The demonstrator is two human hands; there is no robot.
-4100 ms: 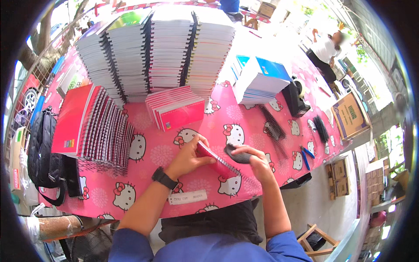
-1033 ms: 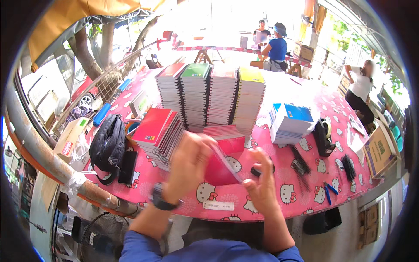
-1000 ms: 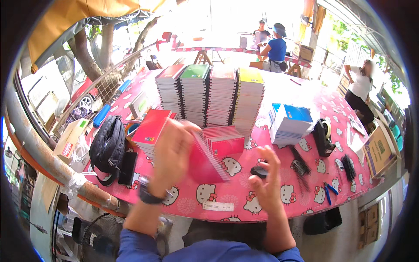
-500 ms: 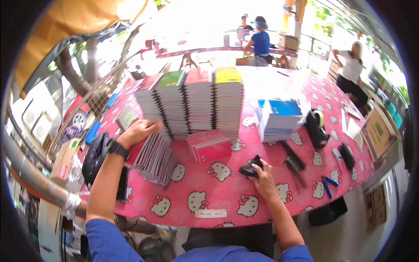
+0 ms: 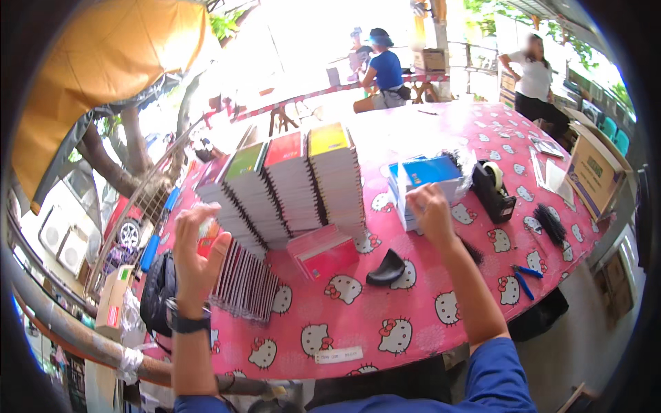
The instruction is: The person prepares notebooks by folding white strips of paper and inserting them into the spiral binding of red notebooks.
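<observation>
My left hand (image 5: 195,244) is raised with fingers apart and holds nothing, just over a leaning row of spiral-bound notebooks (image 5: 242,282). My right hand (image 5: 434,215) is at the near side of a stack of blue-covered booklets (image 5: 428,172). Its fingers are curled together; what they hold, if anything, is hidden. A black wedge-shaped piece (image 5: 387,268) lies alone on the table in front of it. Between my hands sits a small pile of pink-red booklets (image 5: 321,253). Behind stand tall stacks of spiral notebooks with yellow (image 5: 329,140), red, green and dark red covers.
On the pink patterned table (image 5: 427,344) are a black tape dispenser (image 5: 494,193), blue-handled pliers (image 5: 525,279), a bundle of black spirals (image 5: 549,224) and a paper strip (image 5: 339,354). A black bag (image 5: 157,292) sits left. Cardboard box (image 5: 597,182) at right; people stand beyond.
My right hand has let go of the black wedge-shaped piece and moved up to the blue booklets. My left hand has lifted off the leaning notebooks and opened. The view has shifted.
</observation>
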